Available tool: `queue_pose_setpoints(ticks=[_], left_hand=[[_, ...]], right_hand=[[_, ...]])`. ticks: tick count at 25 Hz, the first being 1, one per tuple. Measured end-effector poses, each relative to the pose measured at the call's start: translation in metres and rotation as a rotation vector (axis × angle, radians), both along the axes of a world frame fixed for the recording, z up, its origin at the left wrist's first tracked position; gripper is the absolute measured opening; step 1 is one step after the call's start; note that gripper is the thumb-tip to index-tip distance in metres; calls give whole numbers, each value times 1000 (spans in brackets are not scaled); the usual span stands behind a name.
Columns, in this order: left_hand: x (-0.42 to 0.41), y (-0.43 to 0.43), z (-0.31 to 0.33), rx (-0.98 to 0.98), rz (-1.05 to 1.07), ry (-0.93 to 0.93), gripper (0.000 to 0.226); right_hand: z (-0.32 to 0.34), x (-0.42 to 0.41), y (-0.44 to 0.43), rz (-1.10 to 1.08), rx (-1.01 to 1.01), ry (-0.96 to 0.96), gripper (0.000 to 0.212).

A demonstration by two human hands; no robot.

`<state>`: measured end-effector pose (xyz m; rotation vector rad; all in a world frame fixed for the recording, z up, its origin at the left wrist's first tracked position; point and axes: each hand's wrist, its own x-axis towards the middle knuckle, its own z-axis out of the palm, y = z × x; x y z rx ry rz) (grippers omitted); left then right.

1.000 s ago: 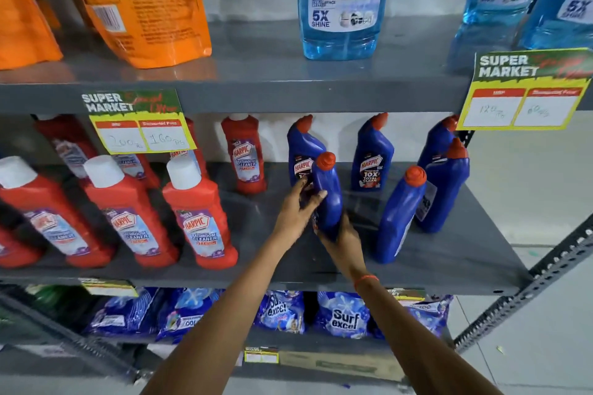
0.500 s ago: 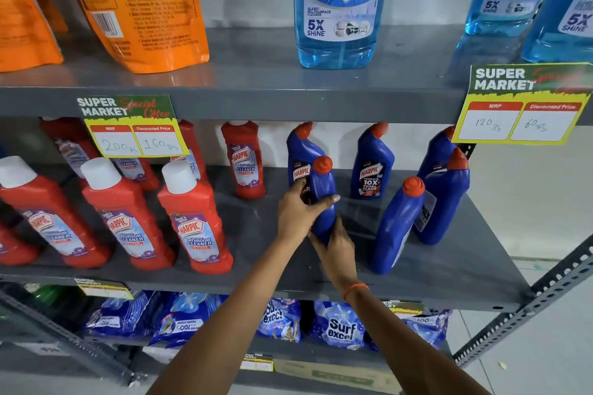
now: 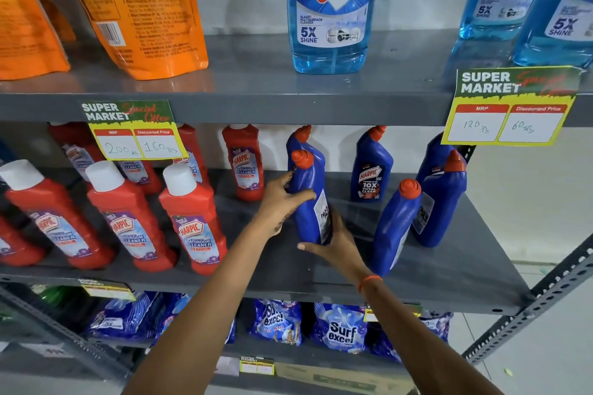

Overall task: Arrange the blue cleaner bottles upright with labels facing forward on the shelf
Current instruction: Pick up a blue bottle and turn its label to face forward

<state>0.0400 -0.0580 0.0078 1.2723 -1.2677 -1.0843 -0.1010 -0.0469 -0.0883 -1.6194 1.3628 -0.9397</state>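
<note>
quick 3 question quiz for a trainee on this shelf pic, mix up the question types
1. True or false: both hands are on the same blue bottle.
2. Which way does that bottle's label face? A) to the front B) to the right side C) it has no label
3. Fill in: the discounted price on the tag above the red bottles reads ___ Rs.

Key
1. True: left hand on its side, right hand at its base.
2. B
3. 160
</note>
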Motion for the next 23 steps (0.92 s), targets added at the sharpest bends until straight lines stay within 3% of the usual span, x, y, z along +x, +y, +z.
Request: queue_pose_setpoints(ticks=[4, 8, 12, 14, 17, 21, 23], left_hand=[[14, -6, -2, 32, -47, 68, 32], [11, 0, 3, 35, -102, 59, 31], [-15, 3, 1, -16, 126, 11, 50], [-16, 0, 0, -27, 227, 0, 42], [-1, -2, 3, 17, 171, 80, 32], [17, -3, 2, 75, -86, 101, 44], [22, -5, 4, 82, -196, 41, 51]], right_hand=[[-5, -11, -9, 69, 133, -118, 83], [2, 3, 5, -146, 54, -29, 70], [5, 34, 22, -322, -93, 30, 64], [3, 42, 25, -317, -95, 1, 61], [-1, 35, 19, -240, -94, -12, 62], [10, 13, -1, 124, 84, -74, 96], [14, 6, -9, 277, 136, -85, 103]])
